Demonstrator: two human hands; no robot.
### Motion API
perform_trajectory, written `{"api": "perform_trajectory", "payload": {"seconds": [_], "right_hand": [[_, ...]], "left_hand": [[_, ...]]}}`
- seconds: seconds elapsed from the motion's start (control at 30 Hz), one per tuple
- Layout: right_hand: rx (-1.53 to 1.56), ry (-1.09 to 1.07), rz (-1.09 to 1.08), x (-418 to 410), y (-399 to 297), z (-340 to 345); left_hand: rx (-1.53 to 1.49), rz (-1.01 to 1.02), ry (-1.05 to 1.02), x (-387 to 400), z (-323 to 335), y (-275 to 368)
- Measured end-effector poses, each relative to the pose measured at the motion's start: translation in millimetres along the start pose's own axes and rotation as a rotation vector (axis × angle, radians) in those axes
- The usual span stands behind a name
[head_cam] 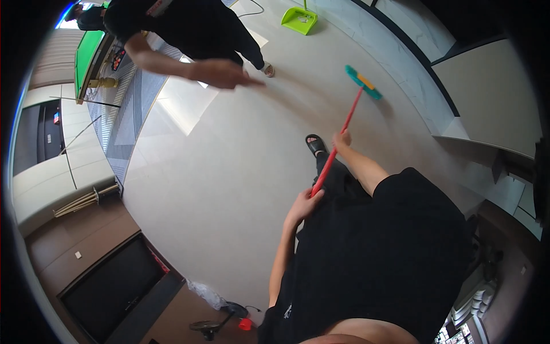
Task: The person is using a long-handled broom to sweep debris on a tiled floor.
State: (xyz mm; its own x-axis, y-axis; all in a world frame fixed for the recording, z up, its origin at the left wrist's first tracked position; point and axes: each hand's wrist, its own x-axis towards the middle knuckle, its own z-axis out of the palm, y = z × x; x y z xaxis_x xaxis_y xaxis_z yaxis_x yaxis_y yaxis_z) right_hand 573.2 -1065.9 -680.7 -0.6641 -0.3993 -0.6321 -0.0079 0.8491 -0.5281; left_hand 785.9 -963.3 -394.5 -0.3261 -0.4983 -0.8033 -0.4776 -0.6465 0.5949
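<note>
A broom with a red handle [330, 165] and a teal head [363, 82] with an orange strip slants away in front of me. My left hand [305, 204] is closed around the handle's near end, beside my hip. Farther down the handle, my right hand [342, 139] grips it too. The broom head is over the pale floor [206, 185]; whether its bristles touch is hard to tell. Beyond it stands a lime-green long-handled dustpan [299, 20] with some light scraps inside.
Another person [184, 34] in black stands ahead to the left, one arm stretched across the floor. A marble-patterned counter base [386, 47] curves along the right. At the left are a billiard table [88, 56] and patterned carpet [129, 112]. A pedestal fan [210, 327] is near the bottom.
</note>
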Motion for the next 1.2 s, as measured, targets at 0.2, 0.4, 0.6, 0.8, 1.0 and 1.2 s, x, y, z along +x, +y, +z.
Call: {"api": "perform_trajectory", "payload": {"seconds": [0.2,0.4,0.6,0.8,1.0,1.2], "right_hand": [[0.137,-0.089,0.114,53.0,-34.8,-28.5],[-0.164,-0.007,-0.061,60.8,8.0,-36.9],[-0.364,-0.260,-0.153,-66.2,20.5,-1.6],[-0.339,-0.268,0.096,-161.2,84.2,86.9],[-0.413,-0.297,0.134,-154.6,208.6,163.8],[-0.126,-0.271,0.216,-268.0,125.8,115.1]], "left_hand": [[0.240,0.016,0.003,75.5,-1.1,69.9],[0.359,0.021,-0.187,64.6,-7.6,58.0],[0.191,-0.022,-0.182,-4.8,-54.9,-23.5],[-0.052,-0.128,-0.114,-96.3,-99.7,-98.9],[0.072,-0.186,-0.188,-139.3,-133.3,-145.5],[0.161,-0.200,-0.140,-165.8,-153.7,-145.8]]}}
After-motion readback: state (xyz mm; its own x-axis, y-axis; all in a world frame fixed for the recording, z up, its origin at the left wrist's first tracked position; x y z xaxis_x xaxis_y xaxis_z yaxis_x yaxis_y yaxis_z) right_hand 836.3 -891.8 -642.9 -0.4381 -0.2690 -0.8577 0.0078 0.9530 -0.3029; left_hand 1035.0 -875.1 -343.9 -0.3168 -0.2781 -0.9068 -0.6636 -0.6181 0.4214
